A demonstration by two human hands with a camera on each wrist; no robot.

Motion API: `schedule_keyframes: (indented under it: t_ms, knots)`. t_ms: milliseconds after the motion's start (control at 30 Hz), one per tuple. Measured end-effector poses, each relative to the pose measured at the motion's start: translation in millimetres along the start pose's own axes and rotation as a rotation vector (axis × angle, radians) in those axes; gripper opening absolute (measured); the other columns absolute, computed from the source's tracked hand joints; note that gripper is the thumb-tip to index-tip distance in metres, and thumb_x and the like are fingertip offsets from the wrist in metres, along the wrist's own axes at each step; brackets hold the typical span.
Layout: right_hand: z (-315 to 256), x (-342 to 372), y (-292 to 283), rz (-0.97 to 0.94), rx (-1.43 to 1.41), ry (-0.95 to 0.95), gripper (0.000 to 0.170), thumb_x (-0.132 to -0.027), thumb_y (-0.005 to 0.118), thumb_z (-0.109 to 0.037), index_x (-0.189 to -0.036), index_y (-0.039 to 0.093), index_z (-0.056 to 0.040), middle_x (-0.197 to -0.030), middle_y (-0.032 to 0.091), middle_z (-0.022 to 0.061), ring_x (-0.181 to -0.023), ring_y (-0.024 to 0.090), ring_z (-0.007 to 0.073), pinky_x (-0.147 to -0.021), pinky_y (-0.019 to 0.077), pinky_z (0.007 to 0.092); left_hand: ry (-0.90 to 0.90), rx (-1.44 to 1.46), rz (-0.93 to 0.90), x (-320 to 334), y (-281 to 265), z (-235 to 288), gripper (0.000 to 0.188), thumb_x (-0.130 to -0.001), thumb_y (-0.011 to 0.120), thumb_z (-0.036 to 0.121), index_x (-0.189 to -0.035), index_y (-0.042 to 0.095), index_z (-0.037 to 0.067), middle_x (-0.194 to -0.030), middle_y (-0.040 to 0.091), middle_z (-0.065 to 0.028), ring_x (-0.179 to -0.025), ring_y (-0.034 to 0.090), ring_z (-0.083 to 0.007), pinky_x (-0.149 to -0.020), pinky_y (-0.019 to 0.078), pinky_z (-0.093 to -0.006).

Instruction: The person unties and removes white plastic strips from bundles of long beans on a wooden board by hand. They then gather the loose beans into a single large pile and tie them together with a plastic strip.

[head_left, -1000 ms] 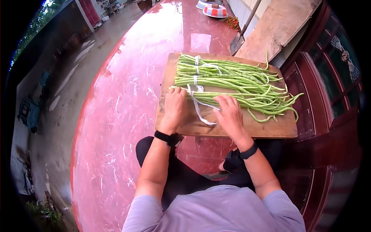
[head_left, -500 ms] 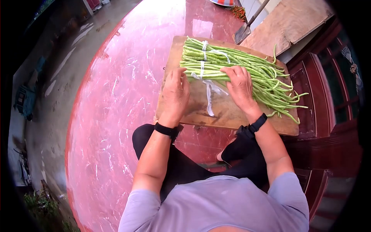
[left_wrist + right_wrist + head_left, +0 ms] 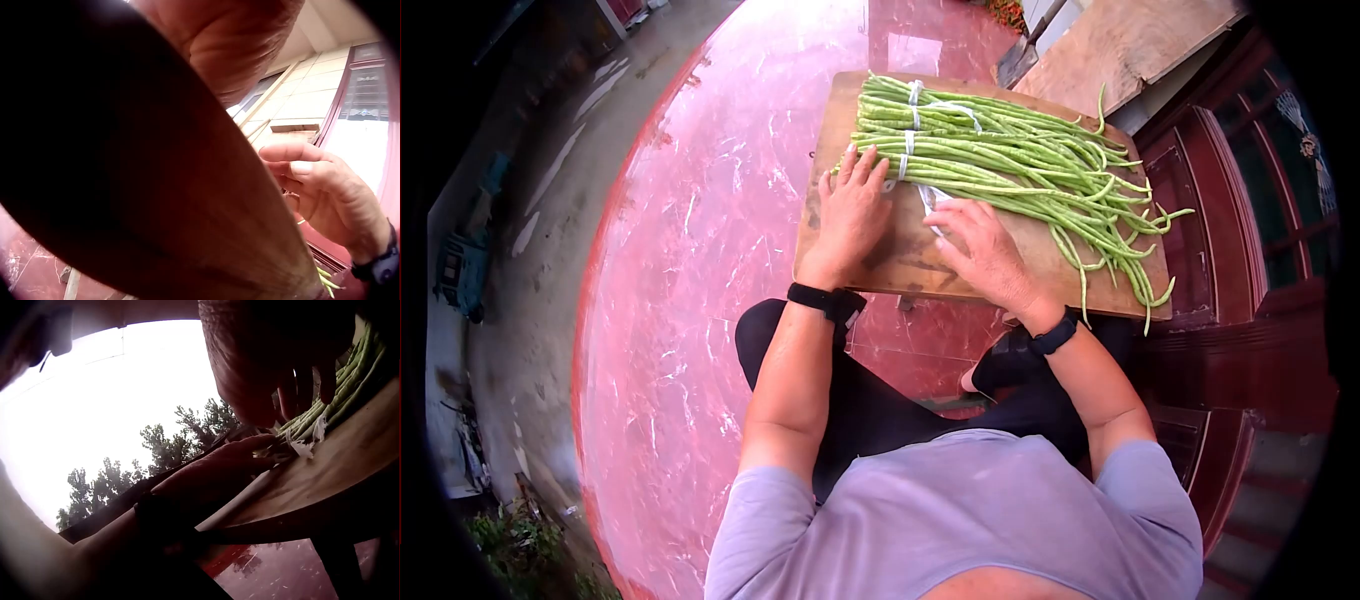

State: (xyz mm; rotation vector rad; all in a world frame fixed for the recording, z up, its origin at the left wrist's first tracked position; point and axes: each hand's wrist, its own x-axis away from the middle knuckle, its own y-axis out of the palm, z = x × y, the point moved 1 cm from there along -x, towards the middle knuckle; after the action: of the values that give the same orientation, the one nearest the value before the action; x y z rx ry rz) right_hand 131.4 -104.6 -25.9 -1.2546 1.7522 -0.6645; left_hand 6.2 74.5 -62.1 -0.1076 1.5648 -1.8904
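Long green beans [image 3: 1000, 165] lie in bundles across a wooden board [image 3: 1040, 250], bound near their left ends with white strips [image 3: 908, 143]. The left hand [image 3: 855, 215] rests its extended fingers on the left ends of the nearest bundle. At the loose tail of the nearest strip [image 3: 932, 200], the right hand [image 3: 985, 250] has its fingertips bent around the white material and pinches it. In the right wrist view the beans [image 3: 350, 384] and strip [image 3: 301, 448] show below the dark right hand [image 3: 275, 369]. The left wrist view shows the right hand [image 3: 337, 194] with bent fingers.
A red glossy floor [image 3: 690, 330] spreads left of the board. Behind stand a shovel [image 3: 1015, 62] and a leaning plywood sheet [image 3: 1125, 55]. A dark red door [image 3: 1230, 210] is close on the right. The person's dark-clothed legs [image 3: 880, 385] are below the board.
The nearest bundle has shifted on the board and its bean tips spread lower. The right hand has left the beans for the strip's tail; the left hand lies on the bean ends.
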Motion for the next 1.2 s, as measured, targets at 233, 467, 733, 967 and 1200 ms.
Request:
schedule_keyframes:
  t_ms: [233, 467, 733, 967, 1200]
  knots:
    - [56, -1, 21, -0.030, 0.215, 0.093, 0.055, -0.097, 0.052, -0.040, -0.143, 0.044, -0.0100, -0.142, 0.047, 0.0134, -0.134, 0.040, 0.0305, -0.114, 0.0241, 0.0454, 0.017, 0.035, -0.081, 3, 2, -5, 0.064, -0.081, 0.069, 0.017, -0.142, 0.047, 0.016, -0.157, 0.033, -0.0083, -0.147, 0.025, -0.0315, -0.112, 0.0288, -0.0551]
    - [54, 4, 13, -0.098, 0.443, 0.291, 0.063, -0.097, 0.050, -0.046, -0.145, 0.042, -0.0072, -0.150, 0.042, 0.0111, -0.137, 0.036, 0.0272, -0.112, 0.0218, 0.0502, 0.001, -0.010, -0.217, 0, -5, -2, 0.070, -0.083, 0.067, 0.021, -0.147, 0.040, 0.019, -0.159, 0.028, -0.0103, -0.147, 0.024, -0.0315, -0.110, 0.0322, -0.0557]
    - [63, 39, -20, 0.060, 0.058, 0.231, 0.043, -0.089, 0.062, -0.030, -0.127, 0.061, -0.0102, -0.135, 0.056, 0.0131, -0.125, 0.051, 0.0291, -0.105, 0.0340, 0.0483, 0.025, -0.009, -0.271, 0, -18, -2, 0.068, -0.082, 0.068, 0.020, -0.145, 0.044, 0.016, -0.157, 0.030, -0.0144, -0.148, 0.021, -0.0343, -0.112, 0.0270, -0.0608]
    - [3, 131, -73, 0.051, -0.493, 0.477, 0.026, -0.091, 0.063, -0.015, -0.113, 0.066, -0.0011, -0.104, 0.068, 0.0108, -0.096, 0.064, 0.0197, -0.085, 0.0502, 0.0324, -0.085, 0.799, -0.422, 15, -91, 97, 0.053, -0.092, 0.064, 0.026, -0.140, 0.050, 0.008, -0.143, 0.050, -0.0181, -0.131, 0.049, -0.0297, -0.105, 0.0422, -0.0371]
    - [-5, 191, -44, 0.042, -1.141, 0.624, 0.021, -0.095, 0.059, -0.014, -0.110, 0.067, -0.0023, -0.085, 0.064, 0.0000, -0.079, 0.059, 0.0115, -0.073, 0.0492, 0.0250, -0.003, 1.424, -1.051, 85, -57, 216, 0.023, -0.098, 0.060, 0.014, -0.116, 0.059, 0.000, -0.104, 0.068, -0.0063, -0.092, 0.064, -0.0129, -0.079, 0.0530, -0.0295]
